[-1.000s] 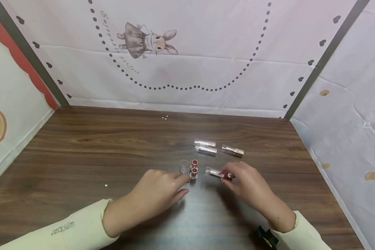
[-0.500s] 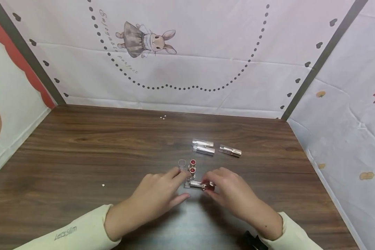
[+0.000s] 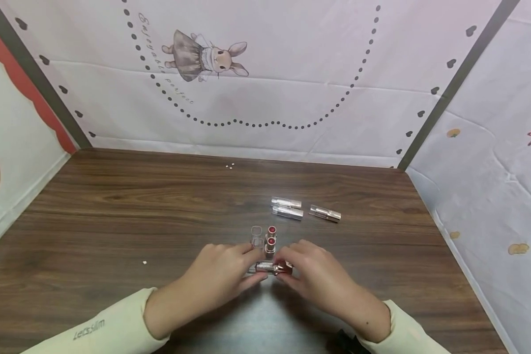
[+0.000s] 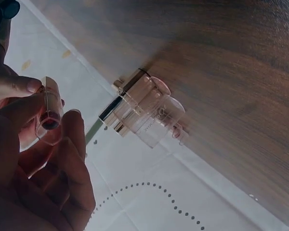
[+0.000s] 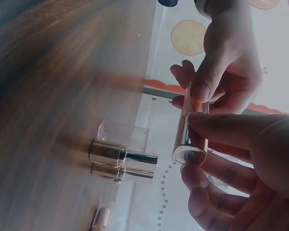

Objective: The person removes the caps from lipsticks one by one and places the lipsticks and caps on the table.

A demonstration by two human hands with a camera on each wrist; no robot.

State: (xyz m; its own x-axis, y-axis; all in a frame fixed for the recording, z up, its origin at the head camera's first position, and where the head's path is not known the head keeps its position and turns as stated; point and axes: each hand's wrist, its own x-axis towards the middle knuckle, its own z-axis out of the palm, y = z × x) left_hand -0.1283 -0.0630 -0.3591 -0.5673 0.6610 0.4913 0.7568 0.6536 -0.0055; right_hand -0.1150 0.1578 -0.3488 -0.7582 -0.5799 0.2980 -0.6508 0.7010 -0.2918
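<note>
A capped lipstick [image 3: 264,267] lies sideways between both hands, its clear cap toward the left. My left hand [image 3: 219,271] pinches the cap end between thumb and fingers. At the other end, my right hand [image 3: 315,273] grips the shiny base, seen from its bottom in the right wrist view on the lipstick [image 5: 184,139]. Just beyond the hands, two uncapped lipsticks with red tips stand upright, the nearer lipstick [image 3: 270,246] in front of the farther lipstick [image 3: 272,231]. Left of them stand two clear caps [image 3: 256,231], the nearer partly behind my left fingers.
Farther back, two capped lipsticks [image 3: 287,212] lie side by side, with another capped lipstick [image 3: 325,213] to their right. Small white bits [image 3: 230,166] are near the back edge, and one white scrap [image 3: 144,262] is at left. Printed cloth [image 3: 292,98] walls the wooden table.
My right hand has brought the capped lipstick leftward and nearer to the body. My left hand, earlier beside the standing clear caps, now pinches the lipstick's cap end.
</note>
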